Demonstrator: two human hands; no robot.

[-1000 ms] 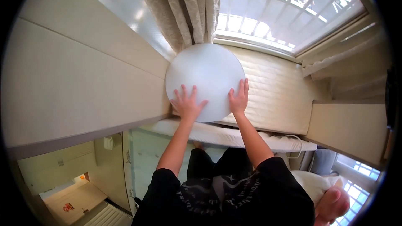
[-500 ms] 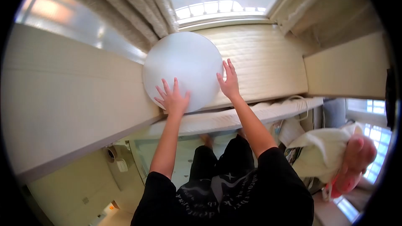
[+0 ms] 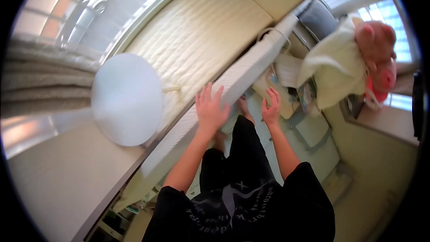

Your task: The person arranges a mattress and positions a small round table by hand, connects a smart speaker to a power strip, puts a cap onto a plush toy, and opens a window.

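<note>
A round white table (image 3: pixel 127 101) with a leg showing at its right side stands on the cream padded mat (image 3: pixel 201 22) by the window. My left hand (image 3: pixel 212 110) is in the air over the white padded edge (image 3: pixel 239 78), fingers spread, apart from the table. Farther right, my right hand (image 3: pixel 272 107) hangs above the floor with its fingers apart and slightly bent. Neither hand holds anything.
A grey curtain (image 3: pixel 49 78) hangs at the left beside the window. At the right are a pink plush toy (image 3: pixel 378 56), a cream cloth (image 3: pixel 331 69) and a grey cushion (image 3: pixel 317 18). A long pale board (image 3: pixel 76 183) runs along the lower left.
My left hand has come off the round table, and my right hand has moved away from its edge. The view has turned to the right, so the table now appears farther left.
</note>
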